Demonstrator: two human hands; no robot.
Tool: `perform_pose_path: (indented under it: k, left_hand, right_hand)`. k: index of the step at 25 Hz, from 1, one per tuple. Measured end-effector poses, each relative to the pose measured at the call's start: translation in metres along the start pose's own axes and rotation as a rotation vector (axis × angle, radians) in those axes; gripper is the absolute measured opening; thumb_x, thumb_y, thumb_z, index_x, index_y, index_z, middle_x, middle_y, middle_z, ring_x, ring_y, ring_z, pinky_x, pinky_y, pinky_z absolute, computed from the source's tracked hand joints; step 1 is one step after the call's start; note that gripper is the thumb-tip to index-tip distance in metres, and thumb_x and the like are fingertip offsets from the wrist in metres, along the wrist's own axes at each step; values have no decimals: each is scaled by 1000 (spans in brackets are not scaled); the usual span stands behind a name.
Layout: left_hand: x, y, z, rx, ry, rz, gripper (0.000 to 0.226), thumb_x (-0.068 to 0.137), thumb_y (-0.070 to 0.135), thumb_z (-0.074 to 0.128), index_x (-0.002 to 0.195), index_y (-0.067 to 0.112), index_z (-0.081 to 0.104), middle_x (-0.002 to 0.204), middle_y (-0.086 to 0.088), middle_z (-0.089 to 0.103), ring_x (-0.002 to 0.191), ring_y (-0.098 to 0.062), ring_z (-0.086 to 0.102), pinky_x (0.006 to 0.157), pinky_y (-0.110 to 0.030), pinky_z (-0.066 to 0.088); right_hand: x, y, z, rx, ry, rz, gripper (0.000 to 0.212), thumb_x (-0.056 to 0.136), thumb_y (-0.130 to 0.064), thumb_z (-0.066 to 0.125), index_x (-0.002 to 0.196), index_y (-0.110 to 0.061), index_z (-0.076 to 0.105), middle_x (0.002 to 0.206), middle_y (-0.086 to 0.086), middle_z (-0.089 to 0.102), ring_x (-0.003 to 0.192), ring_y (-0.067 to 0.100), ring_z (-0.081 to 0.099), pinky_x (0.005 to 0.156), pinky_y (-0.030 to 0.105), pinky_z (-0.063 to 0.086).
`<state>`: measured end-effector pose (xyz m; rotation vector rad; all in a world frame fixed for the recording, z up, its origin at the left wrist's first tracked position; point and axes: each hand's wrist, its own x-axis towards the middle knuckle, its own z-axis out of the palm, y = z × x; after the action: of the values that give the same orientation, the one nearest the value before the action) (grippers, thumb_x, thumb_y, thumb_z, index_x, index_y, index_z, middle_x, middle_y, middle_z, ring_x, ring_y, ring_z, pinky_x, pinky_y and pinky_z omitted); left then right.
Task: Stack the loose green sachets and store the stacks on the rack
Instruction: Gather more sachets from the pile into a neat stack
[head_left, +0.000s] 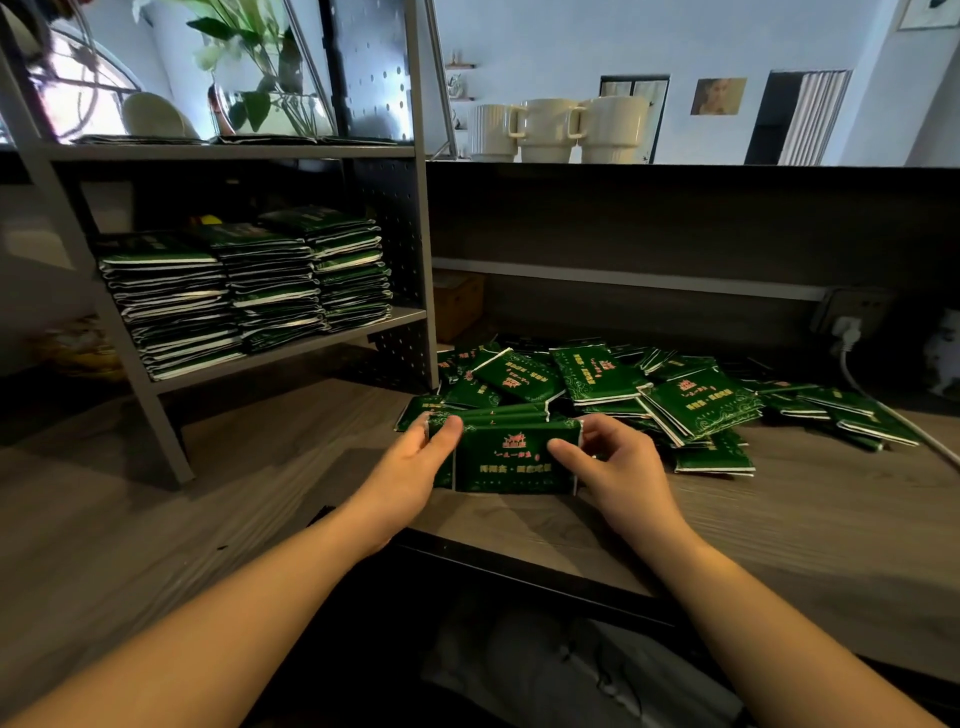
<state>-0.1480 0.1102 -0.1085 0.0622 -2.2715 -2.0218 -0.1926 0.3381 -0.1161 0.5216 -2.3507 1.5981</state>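
Both hands hold a small stack of green sachets (514, 457) standing on its edge on the wooden table (810, 519), printed face toward the camera. The left hand (415, 462) grips the stack's left end, thumb on the front and fingers curled behind it; the right hand (608, 457) pinches the right end the same way, thumb across the front face. Just behind and to the right of the held stack lies a loose heap of green sachets (691, 400), overlapping one another at all angles and spreading toward the table's right side. To the left stands a grey metal rack (421, 218); its middle shelf carries three tall stacks of sachets (249, 291) side by side, touching each other. A few flat sachets (260, 139) lie on the shelf above. Three cream mugs (556, 130) sit on the ledge behind the table.
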Motion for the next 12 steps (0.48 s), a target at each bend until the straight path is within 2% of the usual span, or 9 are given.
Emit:
perform_pose_path:
  k: [2,3,5,6,8,10,12]
  left_hand:
    - [-2,0,3,86,-42,60,73,79,57,74,139,26,47,137,9,61,126,-6,56,112,-41,42]
    - [-3,1,5,113,-44,93,54,85,39,76,132,26,52,126,9,67,117,-4,62,108,-39,47]
    - [-4,0,7,136,-26,127,39,92,16,68,128,23,54,120,7,69,111,-3,65,103,-36,50]
    - [-5,2,8,125,-42,123,37,94,12,66,128,21,54,120,5,69,111,-5,65,103,-35,51]
    - [-6,3,7,91,-94,110,36,96,11,62,130,20,53,123,3,68,114,-9,65,102,-34,51]
    - [-3,2,6,57,-118,76,38,98,11,58,134,20,50,127,3,66,118,-10,62,104,-33,48]
    - [-1,-1,6,71,-112,76,39,100,14,56,137,21,48,129,4,64,121,-10,60,109,-37,45]
  right_hand:
    - [-1,-1,1,20,10,-8,20,82,-26,80,88,-15,65,81,14,64,75,28,62,68,40,52]
    - [-1,-2,1,35,9,8,25,80,-26,82,94,-18,63,85,8,64,77,21,62,69,34,53]
    - [-2,-5,1,63,-53,49,44,78,-26,83,113,-25,56,102,-7,62,90,6,61,74,19,50]
    - [-3,-8,1,59,-111,70,51,79,-26,82,121,-28,53,110,-13,60,99,2,59,80,17,49]
    - [-3,-7,3,82,-213,84,46,83,-24,79,124,-25,57,113,-13,66,108,4,63,91,26,54]
    - [-4,-8,2,119,-253,59,31,85,-22,77,113,-22,64,106,-7,73,102,7,69,93,38,57]
    - [-6,-9,3,150,-259,26,28,85,-25,77,110,-23,65,104,-8,74,98,6,70,91,38,57]
